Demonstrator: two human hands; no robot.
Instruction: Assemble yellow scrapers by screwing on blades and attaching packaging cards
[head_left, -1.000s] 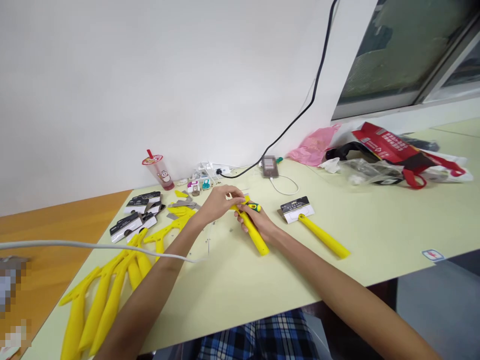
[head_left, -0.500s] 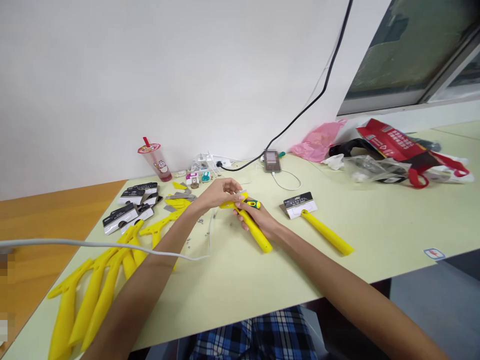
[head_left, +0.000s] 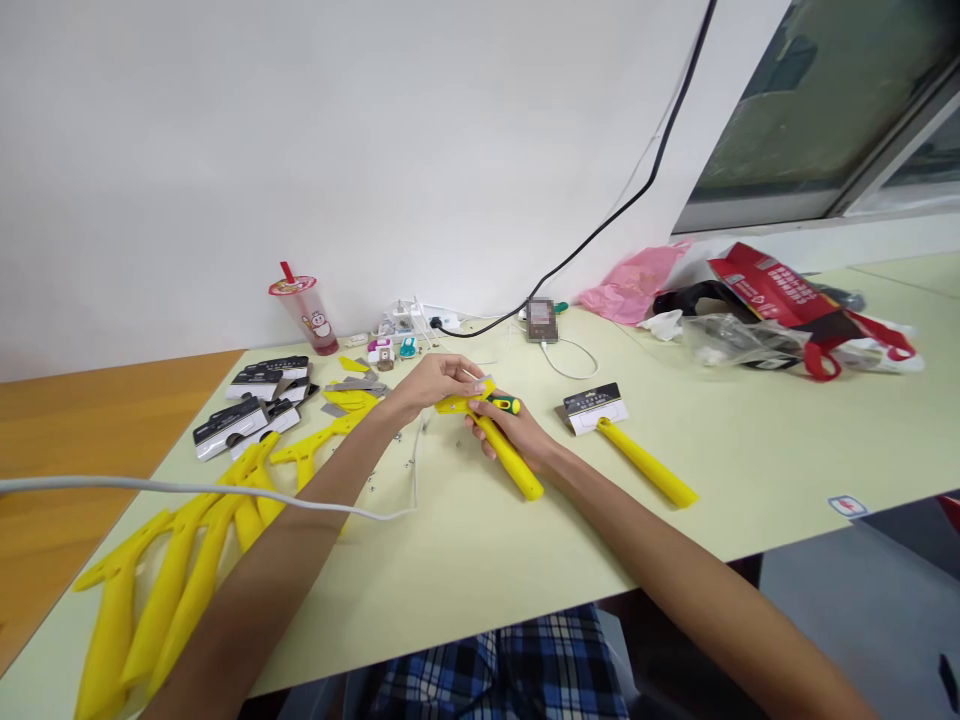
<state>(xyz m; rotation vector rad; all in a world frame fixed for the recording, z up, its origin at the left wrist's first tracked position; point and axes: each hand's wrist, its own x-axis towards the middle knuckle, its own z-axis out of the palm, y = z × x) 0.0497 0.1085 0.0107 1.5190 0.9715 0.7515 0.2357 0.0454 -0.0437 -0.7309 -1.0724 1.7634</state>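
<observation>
My left hand (head_left: 439, 383) is closed on the head of a yellow scraper (head_left: 510, 458), with a strip of grey blade showing at its top edge. A screw shows on that head. My right hand (head_left: 521, 430) is wrapped round the scraper just below its head. Tucked in the same hand is a green and yellow handle (head_left: 504, 403), which looks like a screwdriver's; its tip is hidden. The scraper's handle slants down toward me. Small loose screws (head_left: 410, 463) lie on the table left of the scraper.
Several yellow scraper handles (head_left: 180, 580) lie at left, partly under my left arm. Beyond are carded packs (head_left: 229, 425), grey blades with yellow pieces (head_left: 352, 397) and a drink cup (head_left: 311, 315). A carded yellow scraper (head_left: 649, 463) lies right. A white cable (head_left: 300, 500) crosses my left forearm.
The view has shifted slightly. My left fingers have moved a little on the scraper's head, and more of its yellow surface and a screw now show. Both hands keep their hold.
</observation>
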